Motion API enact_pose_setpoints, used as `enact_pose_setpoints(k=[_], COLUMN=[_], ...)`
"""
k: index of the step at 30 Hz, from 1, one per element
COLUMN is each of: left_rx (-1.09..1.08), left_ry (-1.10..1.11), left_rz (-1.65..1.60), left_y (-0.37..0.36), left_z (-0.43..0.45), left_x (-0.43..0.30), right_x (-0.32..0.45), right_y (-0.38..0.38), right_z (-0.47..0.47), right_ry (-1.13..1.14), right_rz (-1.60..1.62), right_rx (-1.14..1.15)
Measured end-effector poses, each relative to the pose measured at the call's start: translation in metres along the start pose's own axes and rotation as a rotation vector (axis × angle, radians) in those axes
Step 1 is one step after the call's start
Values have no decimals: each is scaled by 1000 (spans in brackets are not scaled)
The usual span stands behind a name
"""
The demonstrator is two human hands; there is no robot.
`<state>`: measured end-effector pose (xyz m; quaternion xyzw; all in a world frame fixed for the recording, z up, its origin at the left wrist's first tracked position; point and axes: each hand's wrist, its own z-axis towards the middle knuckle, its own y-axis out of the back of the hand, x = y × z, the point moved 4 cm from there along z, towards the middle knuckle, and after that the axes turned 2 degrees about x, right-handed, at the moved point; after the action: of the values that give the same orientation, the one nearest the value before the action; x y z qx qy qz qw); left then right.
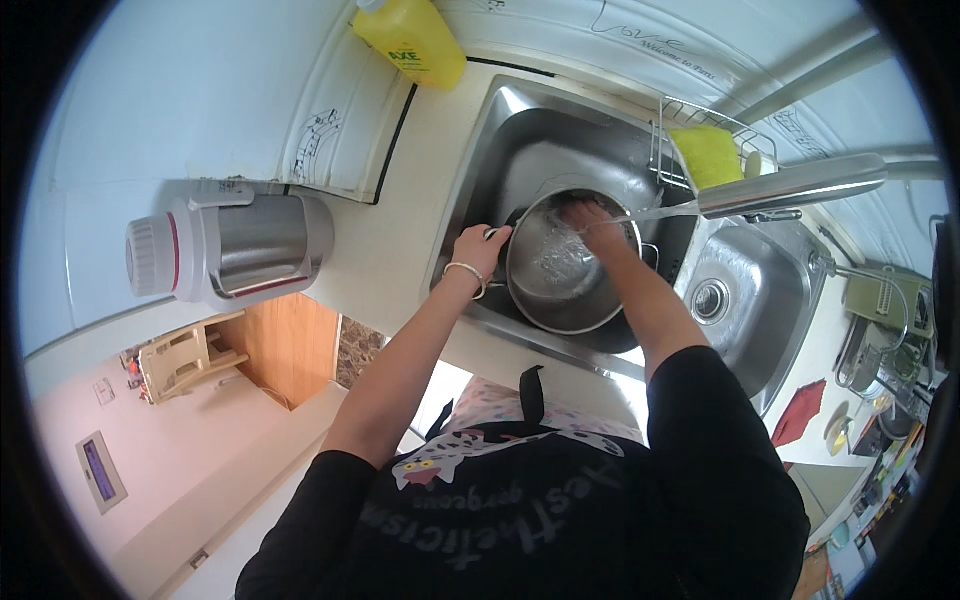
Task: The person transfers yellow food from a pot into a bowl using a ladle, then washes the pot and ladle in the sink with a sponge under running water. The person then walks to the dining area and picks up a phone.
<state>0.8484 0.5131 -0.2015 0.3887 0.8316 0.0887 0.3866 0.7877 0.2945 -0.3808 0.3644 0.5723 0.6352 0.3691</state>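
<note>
A round stainless steel pot [546,300] stands in the large basin of a steel sink [517,124]. My left hand [481,251] grips the pot's handle on its left side. Inside the pot, my right hand [592,225] reaches to the far inner wall, blurred and under running water; whether it holds anything is hidden. The stream comes from the faucet spout [795,187] at the right and splashes into the pot. A second loop handle [651,257] sticks out at the pot's right.
Beyond the basin, a wire rack [664,154] holds a yellow-green scouring pad [706,156]. The smaller sink basin [757,292] lies to the right, with a red cloth [799,414] near it. A yellow detergent bottle [416,45] and a large vacuum flask [255,244] stand on the left.
</note>
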Motion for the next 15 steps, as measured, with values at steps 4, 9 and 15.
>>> enact_pose_setpoints(k=[4,9,15], left_rx=[-197,-113,-183], left_ry=[-205,-92,-194], left_rz=[152,26,141], left_y=[0,-1,-1], left_z=[6,4,7], left_x=[13,16,17], right_x=[72,147,95], right_y=[21,17,10], right_z=[-33,33,80], right_ry=[-926,-945,-1156], right_rz=[242,1548,2517], right_rx=[428,625,-217])
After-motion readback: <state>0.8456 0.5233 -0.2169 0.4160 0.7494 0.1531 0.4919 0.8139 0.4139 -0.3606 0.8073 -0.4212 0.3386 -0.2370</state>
